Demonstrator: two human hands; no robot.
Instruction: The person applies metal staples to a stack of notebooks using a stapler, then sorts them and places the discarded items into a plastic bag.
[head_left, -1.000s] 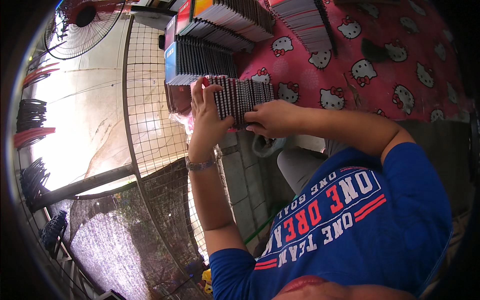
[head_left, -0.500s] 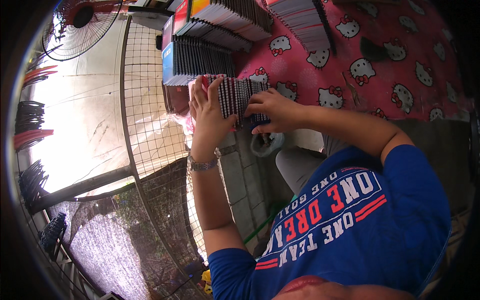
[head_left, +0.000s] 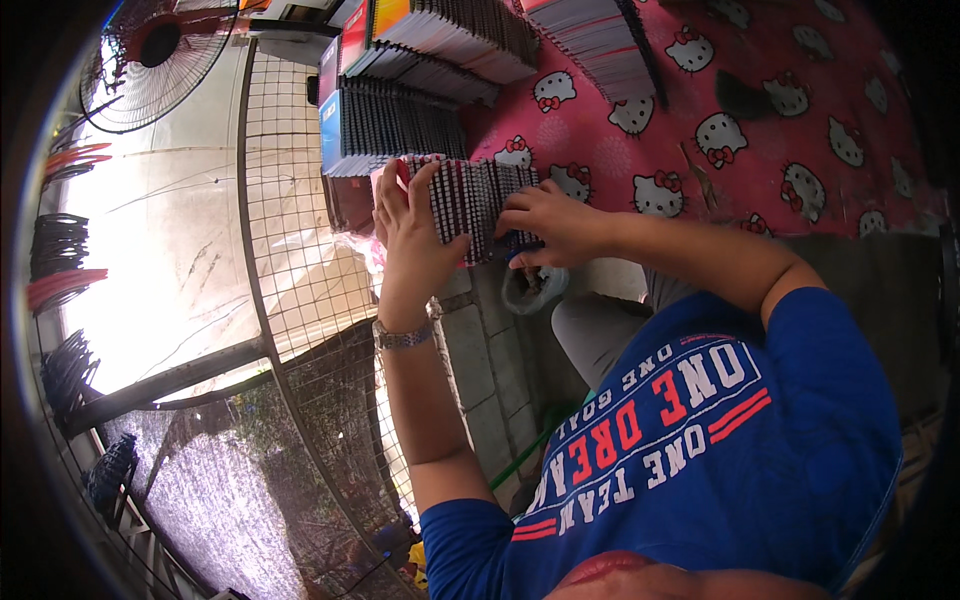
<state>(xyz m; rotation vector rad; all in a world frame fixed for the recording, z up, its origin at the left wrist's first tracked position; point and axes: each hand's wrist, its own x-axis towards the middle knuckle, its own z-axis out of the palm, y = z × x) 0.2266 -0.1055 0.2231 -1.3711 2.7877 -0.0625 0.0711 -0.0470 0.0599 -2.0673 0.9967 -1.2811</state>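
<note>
A row of spiral-bound notebooks (head_left: 470, 200) stands at the table's near left corner, coil edges facing up. My left hand (head_left: 408, 225) clasps the row's left end, with its fingers stretched along a red and pink cover and its thumb reaching over the coils. At the right end my right hand (head_left: 548, 222) grips the notebooks with bent fingers, its thumb lower down near a dark blue edge. Both hands press on the row from opposite ends. The palm sides and part of the covers are hidden.
Behind the row stand more stacks of spiral notebooks (head_left: 395, 125), and another stack (head_left: 595, 50) lies farther right on the pink patterned tablecloth (head_left: 620, 160). A clear plastic container or bag (head_left: 535, 290) is below the table edge. Wire mesh (head_left: 290, 200) and a fan (head_left: 155, 45) are at left.
The left fingers have shifted slightly on the cover, and the right hand has barely moved. The whole view has drifted a little; the notebooks stay between my hands.
</note>
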